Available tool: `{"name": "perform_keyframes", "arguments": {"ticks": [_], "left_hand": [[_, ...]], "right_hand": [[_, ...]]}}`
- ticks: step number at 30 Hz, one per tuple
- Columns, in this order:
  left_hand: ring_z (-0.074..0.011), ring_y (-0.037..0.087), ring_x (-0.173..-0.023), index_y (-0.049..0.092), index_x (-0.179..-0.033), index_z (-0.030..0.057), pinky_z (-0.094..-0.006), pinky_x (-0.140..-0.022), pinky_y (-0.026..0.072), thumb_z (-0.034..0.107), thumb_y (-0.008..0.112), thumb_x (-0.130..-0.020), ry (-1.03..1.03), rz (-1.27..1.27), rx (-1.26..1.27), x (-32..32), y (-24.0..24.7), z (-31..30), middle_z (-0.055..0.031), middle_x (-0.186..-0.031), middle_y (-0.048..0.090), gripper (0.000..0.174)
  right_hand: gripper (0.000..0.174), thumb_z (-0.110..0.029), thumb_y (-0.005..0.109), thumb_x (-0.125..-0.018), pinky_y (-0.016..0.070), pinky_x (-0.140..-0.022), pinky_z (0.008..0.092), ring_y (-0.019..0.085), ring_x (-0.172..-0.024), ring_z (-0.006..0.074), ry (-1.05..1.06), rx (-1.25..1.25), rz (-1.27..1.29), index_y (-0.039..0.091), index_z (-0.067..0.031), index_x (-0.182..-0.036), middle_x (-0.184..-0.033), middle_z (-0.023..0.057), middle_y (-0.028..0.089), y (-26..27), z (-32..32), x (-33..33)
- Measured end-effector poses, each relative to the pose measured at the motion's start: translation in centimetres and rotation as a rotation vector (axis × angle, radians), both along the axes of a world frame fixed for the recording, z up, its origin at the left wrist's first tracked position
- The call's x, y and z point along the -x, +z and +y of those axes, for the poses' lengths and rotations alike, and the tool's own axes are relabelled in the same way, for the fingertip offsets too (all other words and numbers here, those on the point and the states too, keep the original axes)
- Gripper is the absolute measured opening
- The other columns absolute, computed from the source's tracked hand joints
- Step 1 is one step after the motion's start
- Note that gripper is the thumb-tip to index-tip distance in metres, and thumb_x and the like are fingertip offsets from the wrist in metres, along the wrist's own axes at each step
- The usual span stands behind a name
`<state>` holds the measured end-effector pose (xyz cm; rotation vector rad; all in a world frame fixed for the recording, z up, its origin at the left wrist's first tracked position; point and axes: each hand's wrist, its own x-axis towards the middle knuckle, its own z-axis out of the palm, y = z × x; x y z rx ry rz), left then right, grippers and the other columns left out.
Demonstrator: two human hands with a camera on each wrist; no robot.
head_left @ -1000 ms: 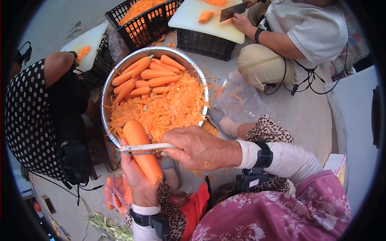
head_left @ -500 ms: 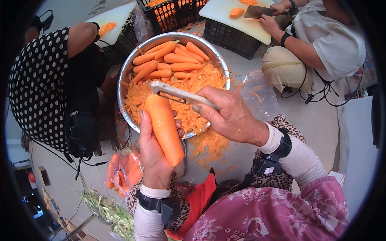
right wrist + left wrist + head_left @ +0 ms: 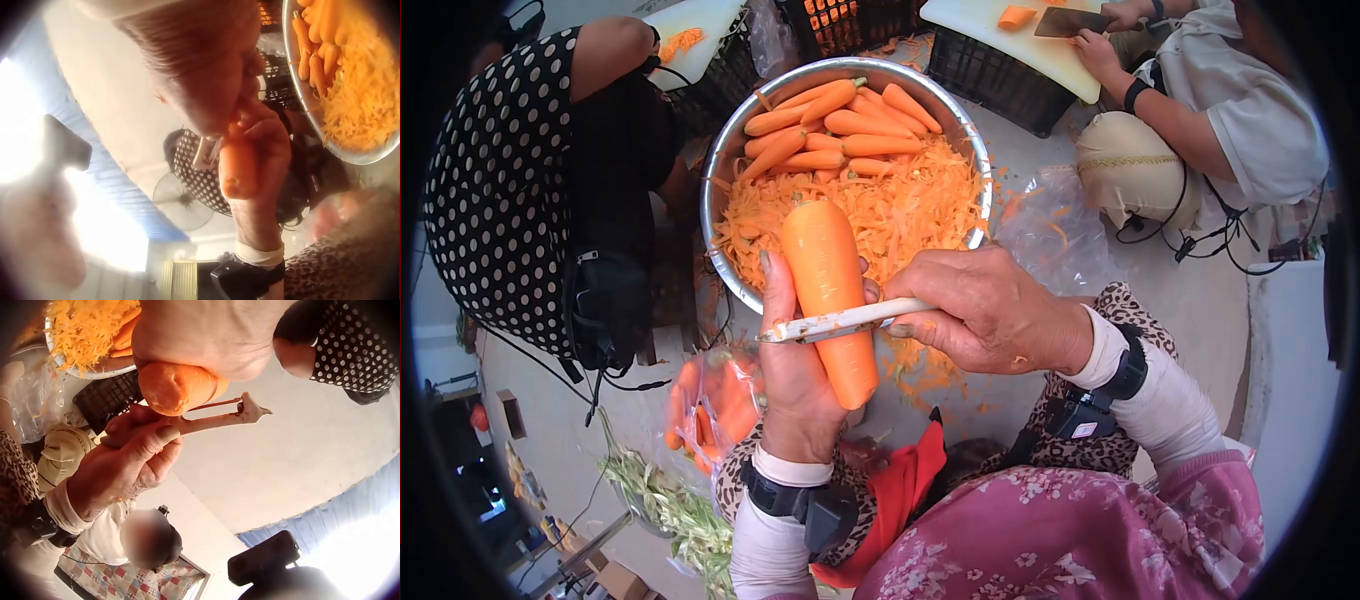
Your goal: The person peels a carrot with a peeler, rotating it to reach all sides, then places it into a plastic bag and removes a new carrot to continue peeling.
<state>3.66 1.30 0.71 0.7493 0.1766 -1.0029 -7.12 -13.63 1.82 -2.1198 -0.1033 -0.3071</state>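
Observation:
My left hand grips a thick peeled carrot from below, its thumb along the left side. Pinched in my right hand is a white-handled peeler, which crosses the lower half of the carrot. In the left wrist view the peeler shows its slotted head and pointed tip beside the carrot's blunt end. Beyond both hands, a metal basin holds whole peeled carrots and a heap of orange peelings.
A plastic bag of carrots and green leafy stalks lie at the lower left. One person in a dotted garment sits left; another cuts carrot on a white board atop a black crate. Clear plastic lies right of the basin.
The peeler lifted off the carrot toward its far end, then came back down across its lower half. The head view shifted, so the basin sits farther right and higher.

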Motion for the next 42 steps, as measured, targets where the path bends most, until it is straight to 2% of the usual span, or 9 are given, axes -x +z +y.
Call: {"name": "perform_keyframes", "arguments": {"ticks": [12, 15, 17, 20, 31, 42], "left_hand": [[-0.018, 0.06, -0.077, 0.055, -0.107, 0.004, -0.0309, -0.07, 0.0512, 0.055, 0.043, -0.093, 0.022, 0.035, -0.045, 0.1, 0.0, -0.2, -0.0084, -0.088, 0.06, 0.054], [-0.0225, 0.064, -0.084, 0.053, -0.111, 0.001, -0.0349, -0.075, 0.0539, 0.05, 0.043, -0.095, 0.011, 0.048, 0.033, 0.0, -0.4, 0.0, -0.0126, -0.094, 0.062, 0.053], [-0.0175, 0.06, -0.077, 0.055, -0.108, 0.0044, -0.0307, -0.07, 0.0512, 0.053, 0.045, -0.093, 0.052, 0.027, -0.085, 0.2, 0.3, -0.5, -0.0079, -0.087, 0.06, 0.052], [-0.0172, 0.06, -0.077, 0.055, -0.108, 0.0046, -0.0307, -0.07, 0.0513, 0.053, 0.045, -0.093, 0.046, 0.029, -0.077, 0.3, 0.3, -0.4, -0.0077, -0.087, 0.06, 0.052], [-0.0182, 0.06, -0.078, 0.054, -0.109, 0.005, -0.0309, -0.07, 0.051, 0.052, 0.042, -0.095, 0.031, 0.018, -0.05, 0.1, 0.2, -0.2, -0.0085, -0.087, 0.06, 0.05], [-0.0199, 0.062, -0.082, 0.054, -0.113, 0.0064, -0.0336, -0.073, 0.053, 0.051, 0.039, -0.096, 0.055, 0.053, -0.094, 0.1, -0.3, -0.5, -0.0085, -0.094, 0.061, 0.05]], "right_hand": [[0.019, -0.018, 0.06, -0.086, 0.0484, -0.063, 0.0395, 0.059, -0.074, 0.0318, -0.014, 0.082, 0.007, 0.056, -0.0026, -0.097, -0.08, 0.0124, 0.057, 0.4, -0.2, 0.2], [0.02, -0.018, 0.06, -0.085, 0.0484, -0.063, 0.0391, 0.059, -0.073, 0.0317, -0.005, 0.08, -0.005, 0.056, -0.0024, -0.097, -0.079, 0.0125, 0.057, 0.2, -0.2, 0.1], [0.02, -0.018, 0.06, -0.085, 0.0483, -0.063, 0.0391, 0.059, -0.073, 0.0317, -0.007, 0.081, -0.02, 0.057, -0.0023, -0.097, -0.079, 0.0126, 0.057, 0.1, -0.2, 0.1], [0.02, -0.018, 0.061, -0.085, 0.0483, -0.062, 0.0392, 0.059, -0.072, 0.0318, -0.019, 0.087, -0.034, 0.057, -0.0022, -0.097, -0.079, 0.0126, 0.057, -0.1, -0.1, 0.1], [0.018, -0.018, 0.061, -0.085, 0.0476, -0.06, 0.0402, 0.058, -0.069, 0.0323, -0.015, 0.049, -0.069, 0.057, -0.0032, -0.093, -0.075, 0.0123, 0.055, -0.1, -0.3, 0.1], [0.016, -0.018, 0.062, -0.084, 0.0472, -0.058, 0.0406, 0.058, -0.068, 0.0323, -0.079, 0.204, -0.042, 0.056, -0.0061, -0.091, -0.073, 0.0115, 0.054, -0.2, -1.0, -0.3]]}}
